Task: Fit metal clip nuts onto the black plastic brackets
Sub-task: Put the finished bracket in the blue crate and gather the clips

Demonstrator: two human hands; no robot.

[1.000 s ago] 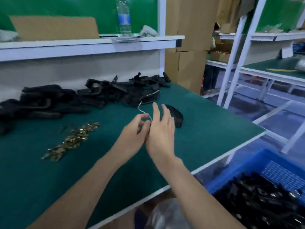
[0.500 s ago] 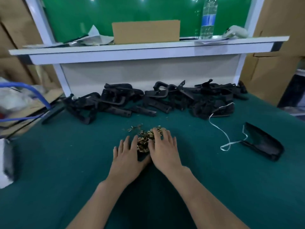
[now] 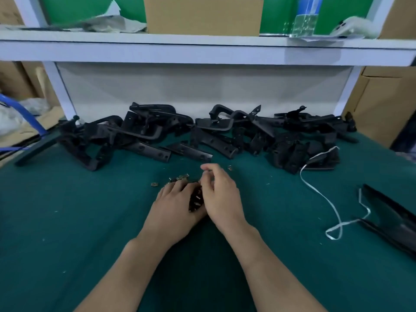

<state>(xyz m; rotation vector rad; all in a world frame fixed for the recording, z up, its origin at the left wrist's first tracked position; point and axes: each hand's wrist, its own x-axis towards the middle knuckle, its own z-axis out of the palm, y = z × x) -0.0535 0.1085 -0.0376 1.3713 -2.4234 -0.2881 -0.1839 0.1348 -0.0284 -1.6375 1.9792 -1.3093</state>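
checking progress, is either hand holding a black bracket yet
No, the left hand and right hand are at the clip nuts; the brackets lie behind.

Clip nuts [image 3: 195, 200]: bare brassy metal, glinting in front of you.
Brackets [image 3: 144, 149]: black plastic, matt, smooth-faced.
Table top [image 3: 67, 221]: your bench wears a dark green matt cover, cloth-like.
Trim piece [image 3: 391, 212]: black plastic on your right, glossier.
Strap [image 3: 333, 206]: white, flat, smooth, plastic-looking.
Box [image 3: 202, 16]: plain brown cardboard, matt.
Bottle [image 3: 306, 21]: clear ribbed plastic.
Shelf [image 3: 202, 52]: smooth white finish.
Paper [image 3: 112, 21]: crumpled, dull white.
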